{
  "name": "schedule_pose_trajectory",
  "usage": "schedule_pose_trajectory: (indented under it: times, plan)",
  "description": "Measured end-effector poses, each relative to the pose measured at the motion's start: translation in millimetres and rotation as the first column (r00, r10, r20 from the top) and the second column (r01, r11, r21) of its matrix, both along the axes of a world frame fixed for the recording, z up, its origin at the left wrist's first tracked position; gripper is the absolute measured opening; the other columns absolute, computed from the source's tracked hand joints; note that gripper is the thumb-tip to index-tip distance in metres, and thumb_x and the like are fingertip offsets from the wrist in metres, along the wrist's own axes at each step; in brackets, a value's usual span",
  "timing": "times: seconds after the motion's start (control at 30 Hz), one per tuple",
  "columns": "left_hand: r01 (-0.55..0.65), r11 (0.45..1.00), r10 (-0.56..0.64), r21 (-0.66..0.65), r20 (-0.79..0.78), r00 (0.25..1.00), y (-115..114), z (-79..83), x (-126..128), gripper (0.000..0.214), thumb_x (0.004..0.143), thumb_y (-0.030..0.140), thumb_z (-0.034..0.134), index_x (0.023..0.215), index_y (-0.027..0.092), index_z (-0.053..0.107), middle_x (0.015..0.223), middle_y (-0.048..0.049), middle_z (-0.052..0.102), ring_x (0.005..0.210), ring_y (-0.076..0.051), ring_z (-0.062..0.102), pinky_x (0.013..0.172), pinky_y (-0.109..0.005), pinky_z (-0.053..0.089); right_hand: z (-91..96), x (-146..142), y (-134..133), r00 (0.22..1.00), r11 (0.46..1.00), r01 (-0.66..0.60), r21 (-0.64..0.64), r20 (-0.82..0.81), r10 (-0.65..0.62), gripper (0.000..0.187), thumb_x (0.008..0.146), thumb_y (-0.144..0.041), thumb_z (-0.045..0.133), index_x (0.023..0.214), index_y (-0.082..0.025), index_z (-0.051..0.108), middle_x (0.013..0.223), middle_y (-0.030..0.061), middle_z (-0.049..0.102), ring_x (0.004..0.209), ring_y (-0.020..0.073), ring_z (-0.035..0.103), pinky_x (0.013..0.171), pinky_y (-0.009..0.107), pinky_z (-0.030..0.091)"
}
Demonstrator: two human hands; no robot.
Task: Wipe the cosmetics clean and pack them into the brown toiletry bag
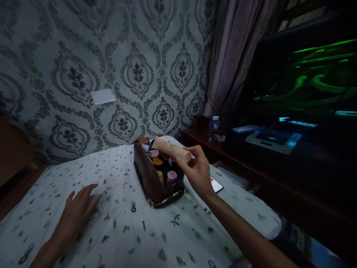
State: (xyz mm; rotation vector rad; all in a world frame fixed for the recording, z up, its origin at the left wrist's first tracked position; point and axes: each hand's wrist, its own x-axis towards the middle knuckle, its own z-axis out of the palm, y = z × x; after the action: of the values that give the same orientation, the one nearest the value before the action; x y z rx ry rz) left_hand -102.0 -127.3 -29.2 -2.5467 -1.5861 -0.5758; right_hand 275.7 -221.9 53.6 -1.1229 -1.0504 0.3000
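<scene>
A brown zip-up toiletry bag (145, 178) stands unzipped on the patterned bed sheet (134, 238). Several containers show inside it, among them one with a pink lid (172, 176) and one with an amber top (157, 160). Over the bag's right side, my right hand (199, 169) grips a beige cosmetic tube (171, 149) by its capped end; the tube lies tilted, its flat end pointing away to the left. To the left of the bag, my left hand (80, 208) rests on the sheet with fingers spread, holding nothing.
A phone (216, 184) with a lit screen lies right of the bag, partly behind my right wrist. On the dark desk (195, 137) stand a clear bottle (215, 123) and a computer case (301, 85) with green lights. Patterned wallpaper (136, 70) rises behind the bed.
</scene>
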Motion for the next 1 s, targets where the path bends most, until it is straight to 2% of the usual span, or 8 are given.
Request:
schedule_pose_trajectory:
  times: [0.13, 0.33, 0.47, 0.57, 0.7, 0.87, 1.0]
  plan:
    - [0.049, 0.998, -0.049, 0.041, -0.010, 0.999, -3, 1.3, 5, 0.046, 0.093, 0.051, 0.034, 0.116, 0.021, 0.060, 0.119, -0.0106, 0.069, 0.111, -0.030, 0.064, 0.107, -0.059, 0.036, 3.4, -5, 16, 0.987, 0.994, -0.012, -0.107, 0.161, 0.029, 0.023, 0.076, -0.035, 0.063, 0.088, -0.022, 0.048, 0.079, -0.0027, 0.056, 0.070, 0.0148, 0.055, 0.062, 0.026, 0.046]
    - [0.084, 0.992, -0.084, 0.095, -0.004, 0.996, -4, -15.9, -1, 0.043, 0.093, 0.050, 0.037, 0.114, 0.023, 0.064, 0.117, -0.0089, 0.070, 0.109, -0.028, 0.065, 0.100, -0.053, 0.044, 11.6, -9, 33, 0.932, 0.980, 0.108, -0.170, 0.361, -0.040, 0.018, 0.074, -0.033, 0.057, 0.083, -0.022, 0.047, 0.075, -0.0028, 0.054, 0.069, 0.0157, 0.052, 0.061, 0.027, 0.039]
    - [0.129, 0.985, -0.129, 0.118, -0.006, 0.992, -3, -20.1, -7, 0.046, 0.094, 0.053, 0.035, 0.112, 0.023, 0.066, 0.118, -0.0091, 0.071, 0.111, -0.028, 0.064, 0.097, -0.050, 0.048, 11.3, -6, 34, 0.884, 0.941, 0.194, -0.277, 0.466, -0.045, 0.014, 0.076, -0.031, 0.053, 0.085, -0.022, 0.046, 0.072, -0.0024, 0.056, 0.066, 0.0164, 0.053, 0.059, 0.026, 0.036]
    - [0.157, 0.979, -0.158, 0.132, -0.007, 0.987, -4, -19.2, -7, 0.049, 0.095, 0.055, 0.033, 0.111, 0.022, 0.067, 0.117, -0.0094, 0.071, 0.110, -0.028, 0.064, 0.095, -0.048, 0.050, 13.0, -4, 30, 0.805, 0.905, 0.238, -0.353, 0.593, 0.020, 0.015, 0.078, -0.029, 0.053, 0.090, -0.021, 0.050, 0.074, -0.0004, 0.060, 0.066, 0.0170, 0.056, 0.058, 0.026, 0.033]
    - [0.186, 0.974, -0.189, 0.132, 0.011, 0.982, -6, -19.5, -2, 0.048, 0.095, 0.056, 0.035, 0.105, 0.023, 0.068, 0.115, -0.0088, 0.071, 0.109, -0.027, 0.065, 0.095, -0.045, 0.051, 18.8, -7, 24, 0.662, 0.844, 0.314, -0.434, 0.737, 0.133, 0.025, 0.082, -0.033, 0.056, 0.103, -0.019, 0.054, 0.078, 0.0027, 0.066, 0.069, 0.0191, 0.060, 0.056, 0.026, 0.029]
    - [0.201, 0.972, -0.205, 0.126, 0.025, 0.978, -8, -25.7, -1, 0.044, 0.096, 0.053, 0.038, 0.106, 0.022, 0.068, 0.116, -0.0094, 0.069, 0.110, -0.028, 0.063, 0.097, -0.046, 0.051, 22.6, -15, 19, 0.481, 0.814, 0.352, -0.462, 0.835, 0.266, 0.036, 0.088, -0.042, 0.056, 0.115, -0.019, 0.054, 0.088, 0.0071, 0.071, 0.080, 0.0238, 0.066, 0.061, 0.027, 0.035]
    - [0.229, 0.958, -0.235, 0.171, 0.011, 0.972, -12, -28.8, 0, 0.046, 0.096, 0.051, 0.035, 0.105, 0.022, 0.069, 0.114, -0.0107, 0.070, 0.105, -0.028, 0.065, 0.091, -0.046, 0.054, 24.7, -17, 16, 0.412, 0.796, 0.375, -0.475, 0.855, 0.315, 0.032, 0.093, -0.041, 0.051, 0.114, -0.018, 0.056, 0.099, 0.0109, 0.071, 0.089, 0.0269, 0.067, 0.067, 0.030, 0.041]
